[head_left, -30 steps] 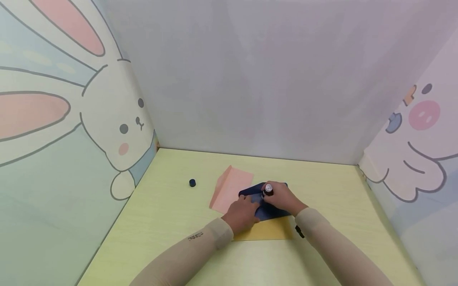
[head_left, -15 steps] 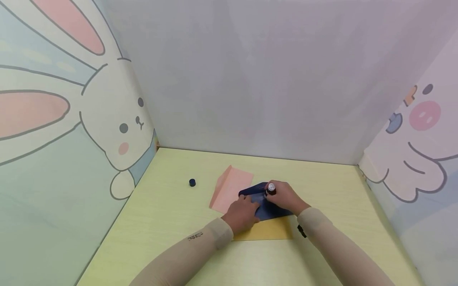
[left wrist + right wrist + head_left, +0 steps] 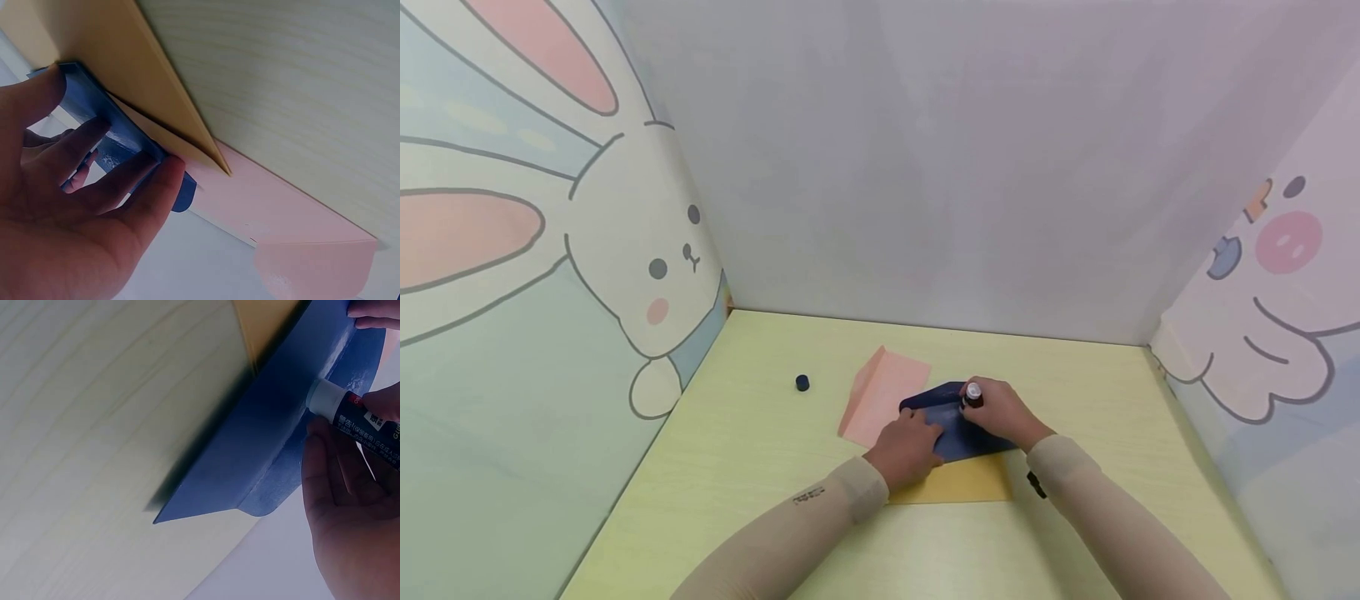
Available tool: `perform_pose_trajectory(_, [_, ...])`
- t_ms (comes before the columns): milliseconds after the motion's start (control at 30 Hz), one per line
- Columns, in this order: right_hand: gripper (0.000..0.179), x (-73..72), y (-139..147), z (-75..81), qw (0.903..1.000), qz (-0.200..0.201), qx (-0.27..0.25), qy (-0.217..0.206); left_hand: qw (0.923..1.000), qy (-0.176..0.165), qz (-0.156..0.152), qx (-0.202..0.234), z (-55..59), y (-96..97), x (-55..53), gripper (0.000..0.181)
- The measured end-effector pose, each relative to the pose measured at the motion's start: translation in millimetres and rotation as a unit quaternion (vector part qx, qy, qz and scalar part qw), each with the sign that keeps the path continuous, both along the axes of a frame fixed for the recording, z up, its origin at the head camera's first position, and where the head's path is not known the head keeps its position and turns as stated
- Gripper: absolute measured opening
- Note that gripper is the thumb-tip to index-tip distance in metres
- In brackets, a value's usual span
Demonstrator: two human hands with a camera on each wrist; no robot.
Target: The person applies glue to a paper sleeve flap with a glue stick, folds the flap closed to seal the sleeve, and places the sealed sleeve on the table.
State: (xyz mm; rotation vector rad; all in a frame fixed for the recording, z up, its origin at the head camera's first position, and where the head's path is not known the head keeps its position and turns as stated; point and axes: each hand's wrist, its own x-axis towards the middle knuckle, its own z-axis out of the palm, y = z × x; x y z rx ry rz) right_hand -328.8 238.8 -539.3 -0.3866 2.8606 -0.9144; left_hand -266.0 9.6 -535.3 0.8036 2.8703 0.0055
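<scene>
A dark blue envelope (image 3: 953,437) lies with its flap folded out at the far side, partly over a yellow-orange envelope (image 3: 958,483). My left hand (image 3: 904,450) rests spread on the blue envelope's left part, fingertips pressing it down. In my right hand (image 3: 1002,412) is an uncapped glue stick (image 3: 365,425), pinched between thumb and fingers. Its white end touches the blue envelope near the flap's crease in the right wrist view. Shiny wet-looking streaks (image 3: 359,381) show on the flap. The right hand hides the envelope's right end in the head view.
A pink envelope (image 3: 891,387) with its flap out lies behind and left of the blue one. The small dark cap (image 3: 802,382) stands farther left on the pale yellow table (image 3: 737,433). Walls with cartoon animals enclose the back and sides.
My right hand and the glue stick have slid a little to the right along the blue envelope's flap. My left hand has stayed in place.
</scene>
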Motion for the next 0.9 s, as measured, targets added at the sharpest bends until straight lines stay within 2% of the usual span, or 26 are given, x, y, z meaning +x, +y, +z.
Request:
perform_pose_trajectory(300, [0.023, 1.5, 3, -0.9, 0.9999, -0.011, 0.006, 0.002, 1.0000, 0.001, -0.005, 0.000, -0.1, 0.1, 1.6, 0.054])
perform_pose_trajectory(500, [0.024, 3.0, 5, 4.8, 0.9996, -0.029, 0.004, 0.002, 0.9999, 0.006, -0.012, -0.004, 1.0, 0.0, 0.5, 0.054])
perform_pose_trajectory(767, [0.023, 4.7, 10, 14.8, 0.9988, -0.033, -0.027, 0.023, 0.9999, -0.002, -0.008, -0.006, -0.3, 0.7, -2.4, 0.053])
perform_pose_trajectory(900, [0.023, 5.8, 5, 16.3, 0.9982, -0.036, -0.047, 0.015, 0.9999, -0.003, -0.009, -0.003, -1.7, 0.5, -2.2, 0.054])
